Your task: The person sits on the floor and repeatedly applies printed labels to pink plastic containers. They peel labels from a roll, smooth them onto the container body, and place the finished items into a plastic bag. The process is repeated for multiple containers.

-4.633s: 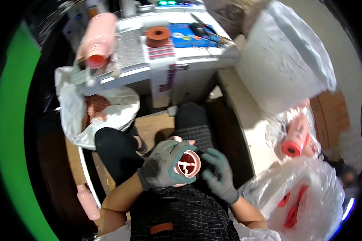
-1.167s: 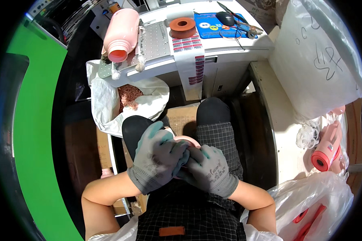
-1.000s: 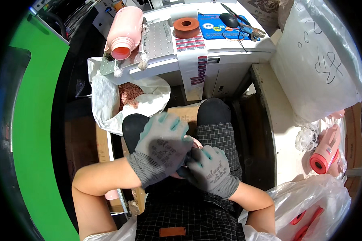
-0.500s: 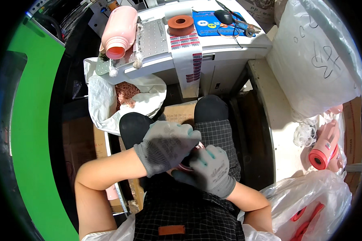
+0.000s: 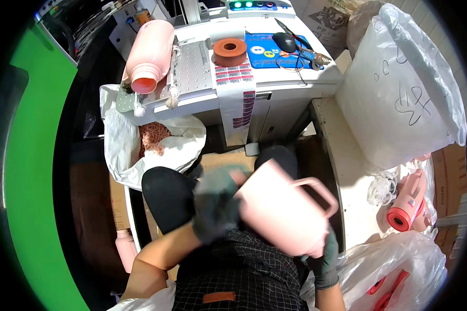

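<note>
A pink jug (image 5: 283, 207) with a loop handle lies tilted across my lap, its handle toward the upper right. My right hand (image 5: 327, 259), in a grey work glove, grips the jug's lower right end; most of its fingers are hidden behind it. At the other end is my gloved left hand (image 5: 216, 205), close against the jug. Motion smears its fingers, so I cannot tell whether they touch or hold it.
On the white machine table ahead stand a pink bottle body (image 5: 151, 54), a tape roll (image 5: 230, 52) on a label strip and a black mouse (image 5: 284, 42). Below hangs a white sack (image 5: 122, 150). A similar pink jug (image 5: 407, 202) lies on the right bench beside a large white bag (image 5: 399, 98).
Both hands were together over a round opening between my knees. Now the jug is lifted into view and turned sideways, the right hand has moved right and down, and the view has tipped slightly.
</note>
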Tool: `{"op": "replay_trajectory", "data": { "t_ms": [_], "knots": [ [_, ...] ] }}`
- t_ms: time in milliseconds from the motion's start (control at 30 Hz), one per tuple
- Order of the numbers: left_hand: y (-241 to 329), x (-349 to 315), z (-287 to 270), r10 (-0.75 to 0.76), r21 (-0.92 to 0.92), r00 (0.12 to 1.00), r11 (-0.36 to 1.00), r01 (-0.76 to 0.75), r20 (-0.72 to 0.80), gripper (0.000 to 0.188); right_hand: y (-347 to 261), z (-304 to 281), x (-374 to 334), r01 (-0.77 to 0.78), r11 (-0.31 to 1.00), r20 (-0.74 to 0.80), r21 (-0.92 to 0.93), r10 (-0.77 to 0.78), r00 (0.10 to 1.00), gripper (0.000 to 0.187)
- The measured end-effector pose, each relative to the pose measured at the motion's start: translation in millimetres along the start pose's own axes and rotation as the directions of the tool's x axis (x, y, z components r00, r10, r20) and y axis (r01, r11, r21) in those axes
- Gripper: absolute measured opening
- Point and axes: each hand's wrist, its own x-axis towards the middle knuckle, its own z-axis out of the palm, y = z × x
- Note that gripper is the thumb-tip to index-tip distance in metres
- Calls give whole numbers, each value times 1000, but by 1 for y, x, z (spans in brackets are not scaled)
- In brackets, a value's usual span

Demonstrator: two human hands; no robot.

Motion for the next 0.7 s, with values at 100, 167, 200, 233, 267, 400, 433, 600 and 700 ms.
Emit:
{"op": "replay_trajectory", "data": {
  "t_ms": [100, 167, 200, 233, 267, 400, 433, 600, 700],
  "knots": [
    [-119, 68, 0, -305, -269, 928, 932, 245, -213, 56, -2, -2, 12, 394, 914, -170, -98, -406, 898, 77],
    [-202, 107, -4, -461, -182, 829, 887, 424, -317, 65, -9, 0, 22, 415, 782, -167, -465, -538, 826, 90],
    [-231, 124, -7, -552, -113, 765, 828, 549, -332, 67, -11, 2, 25, 421, 771, -130, -478, -536, 834, 92],
    [-248, 136, -12, -595, 12, 756, 783, 621, -273, 63, -11, 0, 26, 423, 759, -106, -495, -536, 837, 94],
    [-256, 147, -14, -644, 137, 730, 721, 679, -229, 60, -2, 0, 27, 445, 775, -94, -448, -536, 839, 98],
    [-191, 101, 25, -634, -165, 773, 760, 628, 23, 58, 26, -4, 15, 433, 743, -119, -510, -559, 820, 113],
    [-192, 78, 26, -493, -174, 865, 863, 474, -88, 57, 27, 2, 12, 434, 753, -110, -495, -550, 828, 114],
    [-97, 63, 38, -357, -130, 871, 934, 332, -339, 75, 19, 1, 5, 449, 702, -36, -552, -558, 829, 119],
    [-84, 64, 35, -196, -54, 880, 980, 192, -433, 66, 22, 2, 5, 536, 663, 50, -524, -604, 796, 120]
  ]
}}
